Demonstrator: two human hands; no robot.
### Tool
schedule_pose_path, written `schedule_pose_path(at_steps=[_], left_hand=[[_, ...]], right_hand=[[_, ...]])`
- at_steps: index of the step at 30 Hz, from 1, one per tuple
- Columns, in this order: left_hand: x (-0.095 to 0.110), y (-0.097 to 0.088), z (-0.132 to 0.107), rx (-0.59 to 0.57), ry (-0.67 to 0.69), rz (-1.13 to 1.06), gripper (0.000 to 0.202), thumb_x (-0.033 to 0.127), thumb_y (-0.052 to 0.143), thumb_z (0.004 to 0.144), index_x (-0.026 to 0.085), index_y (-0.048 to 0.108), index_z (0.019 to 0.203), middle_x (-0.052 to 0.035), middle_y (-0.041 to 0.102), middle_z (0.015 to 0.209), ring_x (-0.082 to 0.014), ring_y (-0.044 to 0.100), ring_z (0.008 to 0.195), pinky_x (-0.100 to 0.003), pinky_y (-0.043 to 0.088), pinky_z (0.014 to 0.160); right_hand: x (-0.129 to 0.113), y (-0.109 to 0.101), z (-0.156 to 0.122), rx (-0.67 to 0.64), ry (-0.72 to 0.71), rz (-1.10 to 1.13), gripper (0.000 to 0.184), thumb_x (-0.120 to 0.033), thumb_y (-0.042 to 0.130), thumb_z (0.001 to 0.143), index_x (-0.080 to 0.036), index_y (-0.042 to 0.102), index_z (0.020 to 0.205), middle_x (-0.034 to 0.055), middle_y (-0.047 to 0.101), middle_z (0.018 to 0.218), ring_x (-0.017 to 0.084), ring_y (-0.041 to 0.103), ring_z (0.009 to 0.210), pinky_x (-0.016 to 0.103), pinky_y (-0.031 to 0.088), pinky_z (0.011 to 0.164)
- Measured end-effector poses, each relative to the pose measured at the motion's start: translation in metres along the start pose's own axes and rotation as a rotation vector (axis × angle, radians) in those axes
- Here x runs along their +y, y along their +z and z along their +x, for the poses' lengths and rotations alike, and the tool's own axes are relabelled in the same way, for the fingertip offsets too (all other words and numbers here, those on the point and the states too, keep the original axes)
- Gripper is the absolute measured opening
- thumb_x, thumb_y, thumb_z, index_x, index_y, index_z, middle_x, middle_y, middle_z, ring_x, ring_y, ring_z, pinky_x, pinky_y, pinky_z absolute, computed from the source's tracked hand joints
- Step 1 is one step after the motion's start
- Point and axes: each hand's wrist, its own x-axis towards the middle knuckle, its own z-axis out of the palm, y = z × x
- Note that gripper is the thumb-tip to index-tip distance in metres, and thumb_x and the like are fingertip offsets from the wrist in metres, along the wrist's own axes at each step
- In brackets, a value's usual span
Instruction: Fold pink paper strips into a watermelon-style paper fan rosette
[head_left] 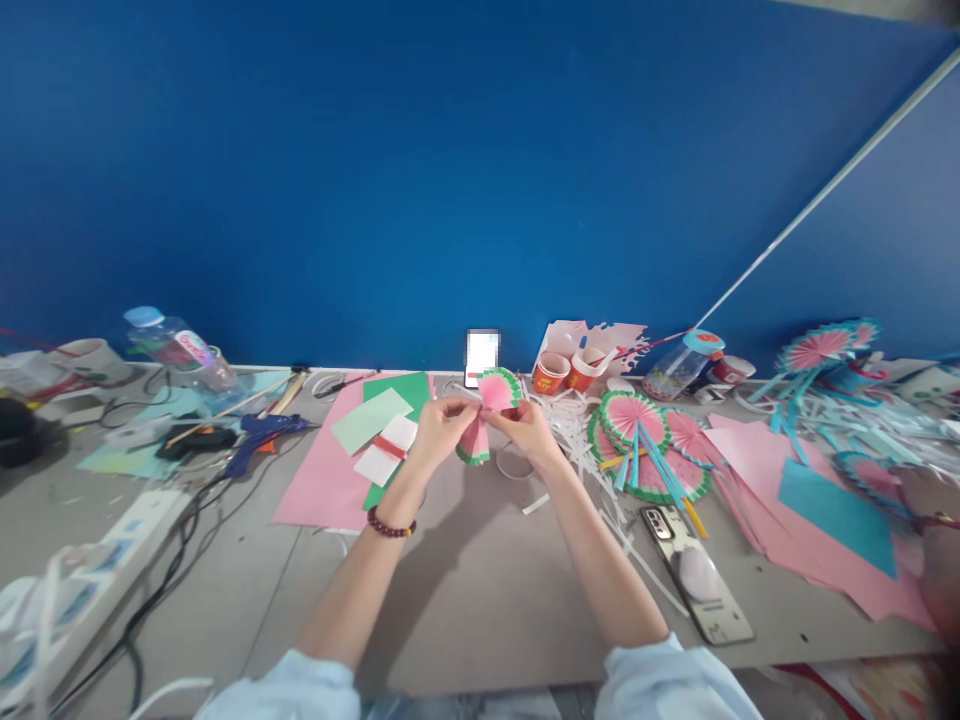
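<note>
Between both hands, above the middle of the table, is a pleated pink paper fan (498, 390) with a green edge, partly spread out. My left hand (444, 432) pinches it from the left near its centre. From the right, the fingers of my right hand (527, 430) close on it too. One spread part rises above the fingers, while another part hangs below them. Just behind the fan a phone with a lit screen (481, 352) leans against the blue wall. Finished-looking round fans (634, 422) with blue and yellow strips lie to the right of my right hand.
Pink, green and white paper sheets (319, 485) lie left. Beyond them are a blue glue gun (270, 430), a bottle (184, 345) and a power strip (97, 580). Paper cups (551, 373) and paper scraps stand right, near a phone (697, 580). Another person's hand (926, 495) touches a fan.
</note>
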Motion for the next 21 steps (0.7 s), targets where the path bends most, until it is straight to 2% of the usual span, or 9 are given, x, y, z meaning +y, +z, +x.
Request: schedule_pose_path(at_steps=[4, 7, 12, 17, 21], left_hand=[[-0.004, 0.002, 0.0, 0.041, 0.02, -0.029, 0.017, 0.029, 0.06, 0.075, 0.015, 0.069, 0.07, -0.0053, 0.07, 0.07, -0.0179, 0.064, 0.068, -0.026, 0.048, 0.062], [-0.006, 0.004, 0.001, 0.054, 0.03, -0.039, 0.015, 0.028, 0.06, 0.075, 0.015, 0.068, 0.071, -0.0059, 0.071, 0.074, -0.0179, 0.065, 0.07, -0.026, 0.049, 0.063], [-0.008, 0.006, 0.002, 0.11, 0.057, -0.03, 0.014, 0.028, 0.061, 0.073, 0.016, 0.067, 0.072, -0.0055, 0.071, 0.073, -0.0183, 0.066, 0.07, -0.026, 0.05, 0.065], [-0.006, 0.006, 0.0, 0.161, 0.085, 0.056, 0.013, 0.027, 0.059, 0.074, 0.016, 0.065, 0.071, -0.0038, 0.07, 0.07, -0.0168, 0.065, 0.066, -0.025, 0.05, 0.064], [-0.005, 0.006, 0.001, 0.164, 0.086, 0.02, 0.011, 0.025, 0.058, 0.073, 0.017, 0.064, 0.069, -0.0034, 0.069, 0.069, -0.0163, 0.065, 0.066, -0.024, 0.05, 0.063]], right_hand=[[0.001, 0.002, 0.001, -0.008, -0.041, 0.039, 0.038, -0.051, 0.073, 0.062, -0.016, 0.057, 0.063, -0.0079, 0.034, 0.05, 0.006, 0.027, 0.047, 0.022, 0.02, 0.045], [0.003, 0.005, 0.001, 0.005, -0.042, 0.094, 0.038, -0.051, 0.072, 0.064, -0.016, 0.058, 0.066, -0.0076, 0.037, 0.051, 0.006, 0.028, 0.047, 0.022, 0.02, 0.045], [0.002, 0.011, -0.001, -0.006, -0.018, 0.195, 0.038, -0.051, 0.072, 0.064, -0.016, 0.061, 0.075, -0.007, 0.041, 0.053, 0.006, 0.028, 0.046, 0.022, 0.019, 0.044], [-0.001, 0.012, -0.002, -0.011, 0.04, 0.215, 0.039, -0.051, 0.074, 0.061, -0.016, 0.062, 0.074, -0.0073, 0.041, 0.05, 0.005, 0.026, 0.044, 0.023, 0.017, 0.043], [-0.002, 0.011, -0.002, -0.015, 0.086, 0.256, 0.039, -0.05, 0.075, 0.06, -0.016, 0.061, 0.074, -0.008, 0.041, 0.049, 0.004, 0.024, 0.042, 0.023, 0.014, 0.042]])
